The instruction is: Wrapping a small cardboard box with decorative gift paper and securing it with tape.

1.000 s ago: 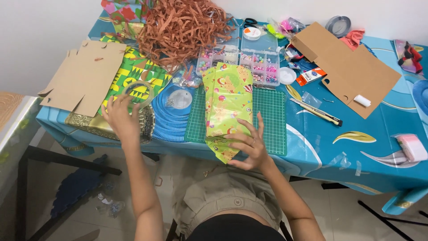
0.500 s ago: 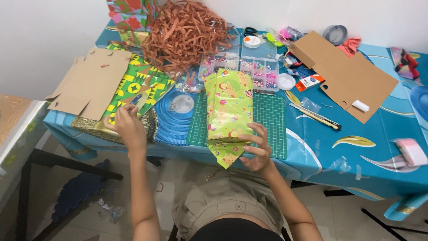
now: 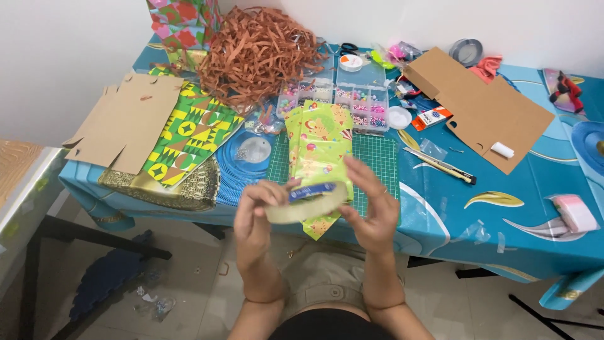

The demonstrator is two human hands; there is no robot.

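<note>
Both hands have been lifted off the worktop (image 3: 440, 220), left hand (image 3: 257, 217) and right hand (image 3: 372, 211) now gripping a tape roll (image 3: 306, 203), while the green wrapped parcel (image 3: 319, 148) is judged not yet taped.

You worked in a home craft corner, not a shop or a lab. Your counter (image 3: 440, 220) was a small one pushed against plain white walls and draped in a blue patterned cloth, with a tiled floor below. A green cutting mat (image 3: 377, 164) lay at the near middle. At the far side sat a heap of brown shredded paper (image 3: 264, 53) and clear compartment boxes of beads (image 3: 358, 104). Flat cardboard cut-outs (image 3: 123, 123) lay at the left and more cardboard (image 3: 484, 113) at the right. Sheets of patterned wrapping paper (image 3: 189, 135), a craft knife (image 3: 440, 165) and a pink tape roll (image 3: 576, 213) lay scattered loosely, as hobby clutter does.
</note>
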